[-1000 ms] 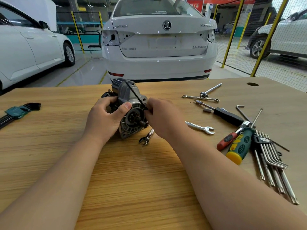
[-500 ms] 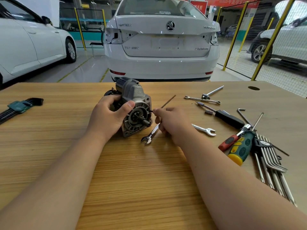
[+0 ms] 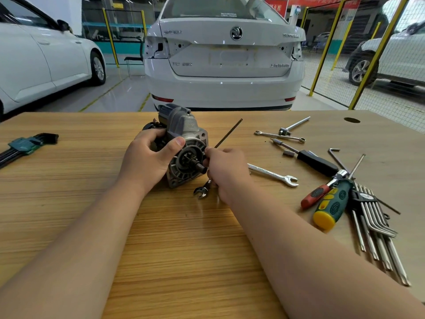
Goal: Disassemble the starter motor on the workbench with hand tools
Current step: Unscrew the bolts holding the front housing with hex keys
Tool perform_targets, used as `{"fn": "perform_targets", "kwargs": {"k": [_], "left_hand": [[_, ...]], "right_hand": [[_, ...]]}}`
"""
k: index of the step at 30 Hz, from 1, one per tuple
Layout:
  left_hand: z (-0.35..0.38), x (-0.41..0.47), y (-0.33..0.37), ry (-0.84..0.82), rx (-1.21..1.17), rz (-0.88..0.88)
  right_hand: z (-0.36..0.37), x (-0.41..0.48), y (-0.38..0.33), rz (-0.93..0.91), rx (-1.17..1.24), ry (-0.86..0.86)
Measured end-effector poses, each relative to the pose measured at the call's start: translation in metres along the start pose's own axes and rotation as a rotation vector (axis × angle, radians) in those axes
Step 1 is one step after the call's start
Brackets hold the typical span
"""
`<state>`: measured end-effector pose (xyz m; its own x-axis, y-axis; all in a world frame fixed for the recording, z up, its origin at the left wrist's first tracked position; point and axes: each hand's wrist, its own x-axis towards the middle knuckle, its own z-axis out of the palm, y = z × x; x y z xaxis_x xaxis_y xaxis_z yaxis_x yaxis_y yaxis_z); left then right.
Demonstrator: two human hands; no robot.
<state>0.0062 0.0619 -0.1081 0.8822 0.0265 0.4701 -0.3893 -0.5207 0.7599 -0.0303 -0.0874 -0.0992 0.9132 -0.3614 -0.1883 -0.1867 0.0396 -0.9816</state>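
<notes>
Head view: left hand [image 3: 147,158] grips starter motor [image 3: 184,130]; right hand [image 3: 227,168] pinches thin rod [image 3: 230,131]; holder [image 3: 23,143] carries hex keys [image 3: 47,137].

The white saloon car's boot lid [image 3: 225,72] carries chrome lettering "SUPERB" [image 3: 291,35] at upper right; a smaller badge "TSI 280" [image 3: 182,64] sits lower left; the other lettering there and the red hanging sign [image 3: 276,4] are too blurred to read.

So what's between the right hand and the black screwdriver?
A silver spanner lies flat on the bench between the right hand and the black screwdriver, seen in the head view.
</notes>
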Motion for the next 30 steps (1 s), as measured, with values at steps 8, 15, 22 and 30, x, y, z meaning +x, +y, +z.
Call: {"fn": "perform_targets", "kwargs": {"k": [8,15,22,30], "left_hand": [[0.000,0.000,0.000,-0.002,-0.006,-0.019],[0.000,0.000,0.000,-0.003,-0.019,-0.023],[0.000,0.001,-0.001,-0.024,0.002,-0.018],[-0.001,0.000,0.001,-0.019,-0.005,-0.006]], "right_hand": [[-0.012,0.009,-0.007,0.132,0.067,-0.189],[-0.017,0.010,-0.010,-0.524,-0.655,-0.061],[-0.020,0.009,-0.013,-0.950,-1.138,0.050],[-0.024,0.009,-0.008,-0.219,-0.239,-0.085]]}}
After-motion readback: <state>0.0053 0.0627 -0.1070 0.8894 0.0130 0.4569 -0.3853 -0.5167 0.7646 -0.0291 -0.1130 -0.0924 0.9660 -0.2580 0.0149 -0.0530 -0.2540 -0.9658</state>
